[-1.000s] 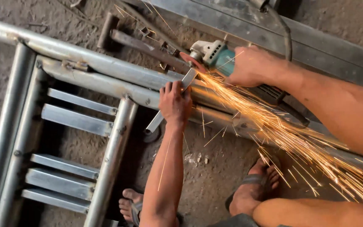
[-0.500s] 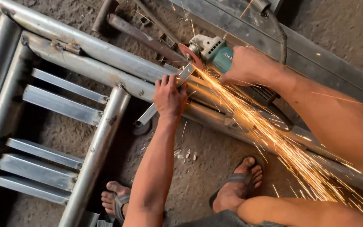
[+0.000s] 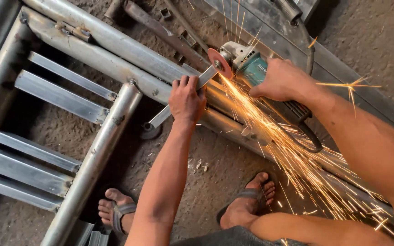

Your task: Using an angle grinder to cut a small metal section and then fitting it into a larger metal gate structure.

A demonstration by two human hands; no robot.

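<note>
My left hand (image 3: 187,99) grips a flat metal bar (image 3: 165,114) and presses it against a large steel frame (image 3: 115,64) lying on the ground. My right hand (image 3: 281,81) holds a teal angle grinder (image 3: 247,61). Its reddish disc (image 3: 220,63) touches the upper end of the bar, and a stream of orange sparks (image 3: 292,155) flies down to the right over my right leg. My feet in sandals (image 3: 247,200) rest on the dirt floor below.
Welded round tubes and flat rungs (image 3: 60,95) fill the left side. A grey metal beam (image 3: 334,68) runs diagonally at the top right, with the grinder's black cable (image 3: 308,132) looping beside it. A small round disc (image 3: 150,132) lies on the floor near the bar.
The view has shifted so the frame sits higher and further left. Both hands stay on the bar and grinder, and a few sparks now also fly upward.
</note>
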